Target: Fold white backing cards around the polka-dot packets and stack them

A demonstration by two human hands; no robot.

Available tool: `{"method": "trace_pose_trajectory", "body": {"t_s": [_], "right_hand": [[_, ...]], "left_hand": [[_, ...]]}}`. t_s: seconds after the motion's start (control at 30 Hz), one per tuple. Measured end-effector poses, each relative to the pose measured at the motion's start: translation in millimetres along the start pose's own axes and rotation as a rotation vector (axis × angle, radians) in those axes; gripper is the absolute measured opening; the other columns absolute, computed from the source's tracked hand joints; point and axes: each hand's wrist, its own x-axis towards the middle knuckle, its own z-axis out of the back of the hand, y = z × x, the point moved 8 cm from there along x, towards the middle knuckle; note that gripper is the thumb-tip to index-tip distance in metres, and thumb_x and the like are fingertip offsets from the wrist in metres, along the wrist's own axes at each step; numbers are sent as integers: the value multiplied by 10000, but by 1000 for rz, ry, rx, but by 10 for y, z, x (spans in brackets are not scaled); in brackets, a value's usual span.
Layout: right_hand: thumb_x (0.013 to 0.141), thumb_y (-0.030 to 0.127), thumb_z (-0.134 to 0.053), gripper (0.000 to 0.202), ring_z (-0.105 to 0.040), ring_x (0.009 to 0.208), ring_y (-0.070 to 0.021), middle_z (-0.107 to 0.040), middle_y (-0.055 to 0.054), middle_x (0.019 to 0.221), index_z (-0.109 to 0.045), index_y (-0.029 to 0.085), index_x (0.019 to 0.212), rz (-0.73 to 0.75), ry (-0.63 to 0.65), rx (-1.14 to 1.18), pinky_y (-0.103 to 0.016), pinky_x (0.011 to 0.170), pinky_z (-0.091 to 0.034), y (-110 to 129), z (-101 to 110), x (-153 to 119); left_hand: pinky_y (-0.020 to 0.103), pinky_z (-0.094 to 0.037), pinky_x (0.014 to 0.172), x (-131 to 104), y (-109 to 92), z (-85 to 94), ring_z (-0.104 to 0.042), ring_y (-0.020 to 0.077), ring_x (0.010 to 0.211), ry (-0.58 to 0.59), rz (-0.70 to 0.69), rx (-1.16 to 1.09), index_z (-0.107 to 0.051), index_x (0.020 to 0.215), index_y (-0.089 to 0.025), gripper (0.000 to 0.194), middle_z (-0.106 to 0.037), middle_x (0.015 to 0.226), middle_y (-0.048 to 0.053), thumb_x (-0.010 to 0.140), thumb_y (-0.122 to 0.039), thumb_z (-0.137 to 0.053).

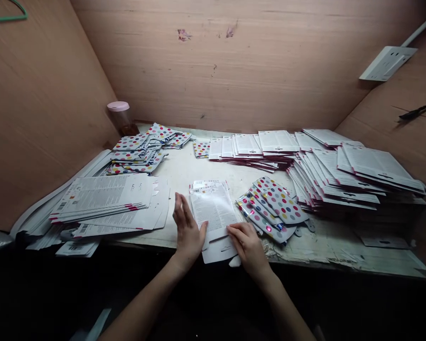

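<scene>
A white printed card (215, 213) lies at the middle of the table's front edge, over another card (219, 250) with a slot near its lower end. My left hand (189, 232) is on the left of the printed card, its fingers raised and apart from the thumb, which touches the card's left edge. On the right, my right hand (247, 246) pinches the lower right edge of the card between thumb and fingers. Just right of that hand, several polka-dot packets (279, 201) lie fanned out on the table.
Printed cards (102, 196) are piled at the left, dotted packets (131, 154) behind them. More cards (341, 170) are stacked high along the right and back. A pink-lidded jar (119, 116) stands at the back left. Wooden walls (213, 71) enclose the table (184, 166).
</scene>
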Motion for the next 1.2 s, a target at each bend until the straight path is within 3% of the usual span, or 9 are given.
{"method": "trace_pose_trajectory", "body": {"t_s": [0.07,0.13,0.17,0.23,0.4,0.63,1.2], "right_hand": [[937,150,-471,216,-575,866,-213,-614,-78,893,-668,188,1015,-13,-1,10,-386,774,-537,-149,-149,30],[937,179,-484,189,-564,823,-206,-582,-71,856,-671,185,959,-31,0,15,-375,745,-526,-223,-224,35],[931,197,-503,170,-561,806,-203,-567,-63,835,-673,187,916,-33,11,22,-369,733,-521,-236,-243,32],[912,223,-548,145,-558,788,-202,-547,-49,801,-665,193,831,-35,38,40,-361,724,-513,-247,-254,26],[918,234,-551,122,-553,804,-202,-536,-51,835,-649,195,857,-63,39,77,-362,735,-504,-308,-201,9],[912,229,-563,74,-560,771,-183,-532,-38,827,-610,200,864,-83,129,153,-324,697,-507,-360,-232,9],[929,211,-504,138,-545,782,-198,-528,-45,805,-592,196,823,-27,90,42,-347,711,-499,-308,-221,4]], "left_hand": [[604,-277,1110,-171,-119,-108,-303,350,1396,172,-255,296,-448,1399,-251,564,-468,1444,119,858,-276,-602],[593,-340,1083,-387,-86,-241,-396,351,1345,440,-389,417,-510,1358,-268,510,-549,1380,111,866,-366,-603],[594,-351,1077,-482,-47,-269,-405,360,1341,539,-427,449,-497,1372,-262,562,-540,1392,118,849,-425,-620],[606,-324,1091,-583,29,-255,-356,384,1371,606,-460,487,-429,1425,-238,720,-453,1466,139,800,-516,-653],[577,-307,1113,-605,100,-227,-340,369,1386,571,-502,488,-367,1461,-256,754,-426,1486,123,809,-516,-644],[583,-315,1106,-599,81,-225,-373,379,1365,561,-501,448,-406,1441,-261,759,-453,1467,121,781,-528,-671],[576,-307,1110,-599,121,-228,-378,380,1363,548,-491,438,-409,1440,-277,762,-460,1463,113,772,-529,-677]]}}
